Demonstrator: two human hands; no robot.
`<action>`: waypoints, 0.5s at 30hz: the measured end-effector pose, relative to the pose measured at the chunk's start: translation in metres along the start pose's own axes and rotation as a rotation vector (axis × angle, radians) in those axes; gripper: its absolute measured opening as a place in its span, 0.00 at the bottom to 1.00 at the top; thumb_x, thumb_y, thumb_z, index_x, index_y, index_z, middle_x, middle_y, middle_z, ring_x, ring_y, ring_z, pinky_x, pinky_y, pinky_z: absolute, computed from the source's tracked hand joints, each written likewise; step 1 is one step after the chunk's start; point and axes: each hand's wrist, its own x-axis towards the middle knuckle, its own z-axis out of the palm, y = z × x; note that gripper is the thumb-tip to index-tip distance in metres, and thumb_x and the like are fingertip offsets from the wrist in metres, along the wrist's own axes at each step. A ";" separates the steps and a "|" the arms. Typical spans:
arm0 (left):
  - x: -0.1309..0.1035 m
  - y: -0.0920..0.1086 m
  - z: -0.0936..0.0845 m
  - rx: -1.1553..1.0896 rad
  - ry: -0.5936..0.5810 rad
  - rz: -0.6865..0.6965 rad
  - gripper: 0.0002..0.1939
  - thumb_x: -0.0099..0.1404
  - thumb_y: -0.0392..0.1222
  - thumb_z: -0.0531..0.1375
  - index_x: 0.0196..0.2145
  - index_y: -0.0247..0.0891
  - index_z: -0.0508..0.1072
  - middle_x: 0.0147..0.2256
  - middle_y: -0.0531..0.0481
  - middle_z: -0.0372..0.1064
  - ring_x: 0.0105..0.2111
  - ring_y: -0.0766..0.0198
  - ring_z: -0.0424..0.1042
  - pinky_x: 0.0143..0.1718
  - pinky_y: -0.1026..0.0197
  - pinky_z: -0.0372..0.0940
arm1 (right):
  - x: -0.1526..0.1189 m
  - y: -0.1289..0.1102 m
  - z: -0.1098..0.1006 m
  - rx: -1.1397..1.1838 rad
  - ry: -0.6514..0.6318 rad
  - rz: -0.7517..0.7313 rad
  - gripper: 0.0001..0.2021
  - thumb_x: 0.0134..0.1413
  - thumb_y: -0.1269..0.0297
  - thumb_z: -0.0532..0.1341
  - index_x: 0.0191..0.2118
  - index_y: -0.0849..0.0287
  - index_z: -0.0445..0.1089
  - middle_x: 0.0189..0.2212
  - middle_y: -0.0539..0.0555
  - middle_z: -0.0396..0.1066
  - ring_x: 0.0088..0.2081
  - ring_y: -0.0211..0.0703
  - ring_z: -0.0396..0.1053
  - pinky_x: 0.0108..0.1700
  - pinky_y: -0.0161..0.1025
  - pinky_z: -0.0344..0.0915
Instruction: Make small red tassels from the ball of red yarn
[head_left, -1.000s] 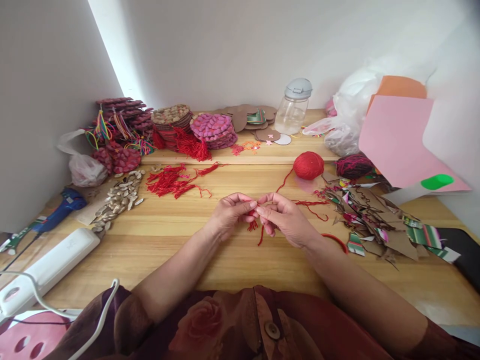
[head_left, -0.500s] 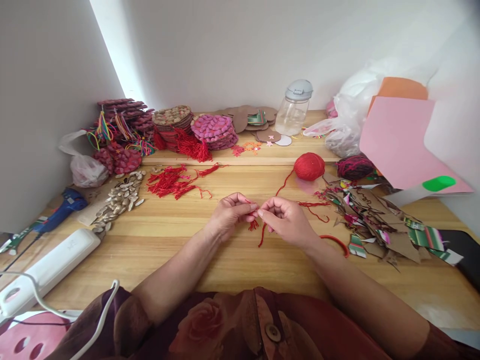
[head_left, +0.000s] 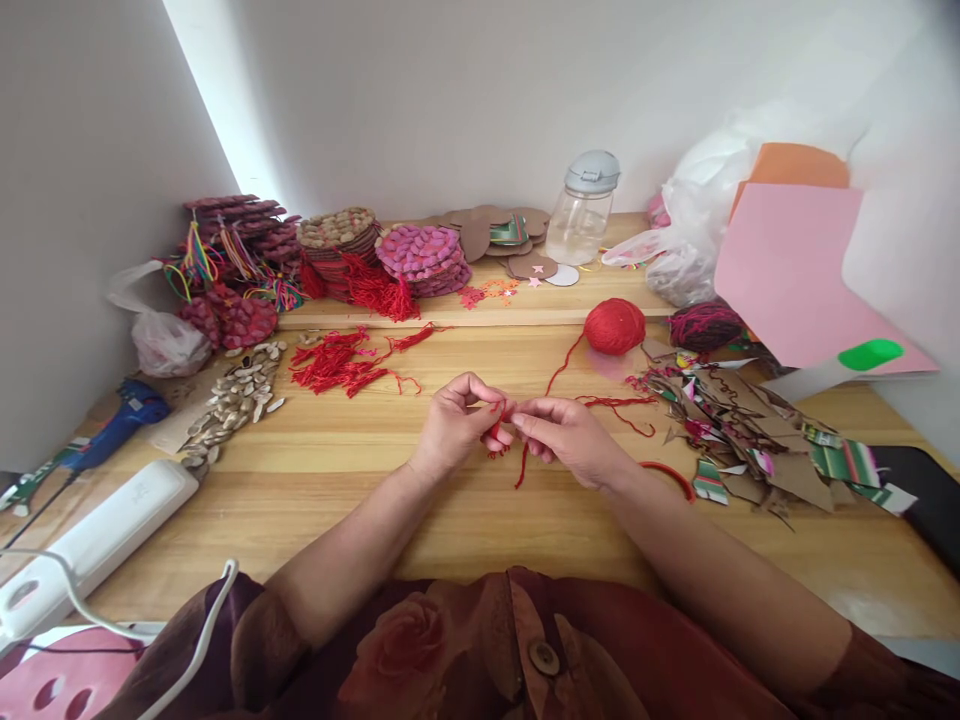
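My left hand (head_left: 456,425) pinches a small bundle of red yarn, a tassel (head_left: 496,438), whose looped or cut ends hang below the fingers. Close beside it, my right hand (head_left: 566,437) is closed, thumb against the fingers, at the top of the bundle. It seems to grip a thin strand of the same yarn, mostly hidden by the fingertips. A loose yarn tail (head_left: 521,468) lies on the table between the hands. Behind them rests a red yarn ball (head_left: 614,327), with its strand (head_left: 564,364) running down toward my right hand.
Finished red tassels (head_left: 341,362) lie at the back left, near pumpkin seeds (head_left: 236,405). A blue glue gun (head_left: 120,425) and white power strip (head_left: 101,545) are on the left. Cardboard scraps (head_left: 780,440) cover the right. On the shelf stand coasters (head_left: 420,255) and a bottle (head_left: 583,210).
My right hand's fingers have flattened and shifted slightly at the tassel's top. My left hand has tilted, showing more of the red bundle. The whole view has shifted a little.
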 end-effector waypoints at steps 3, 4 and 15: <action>-0.001 -0.001 0.000 0.041 0.003 0.020 0.16 0.54 0.43 0.69 0.30 0.34 0.65 0.33 0.49 0.73 0.17 0.69 0.72 0.12 0.71 0.63 | 0.001 0.001 0.001 0.102 0.026 0.051 0.14 0.44 0.56 0.68 0.33 0.61 0.74 0.21 0.47 0.65 0.20 0.30 0.57 0.20 0.30 0.50; -0.001 -0.002 0.000 0.053 0.001 0.026 0.16 0.54 0.43 0.69 0.30 0.34 0.66 0.34 0.49 0.73 0.17 0.69 0.72 0.12 0.72 0.63 | 0.001 0.001 0.001 0.124 0.030 0.053 0.13 0.43 0.57 0.68 0.31 0.61 0.73 0.20 0.46 0.64 0.20 0.30 0.56 0.20 0.30 0.50; -0.002 -0.001 0.001 0.093 0.006 0.091 0.15 0.56 0.43 0.68 0.30 0.34 0.66 0.34 0.50 0.71 0.18 0.69 0.73 0.14 0.71 0.64 | 0.001 -0.004 -0.003 0.201 0.029 0.053 0.16 0.42 0.52 0.69 0.29 0.60 0.70 0.25 0.49 0.68 0.22 0.31 0.60 0.19 0.30 0.52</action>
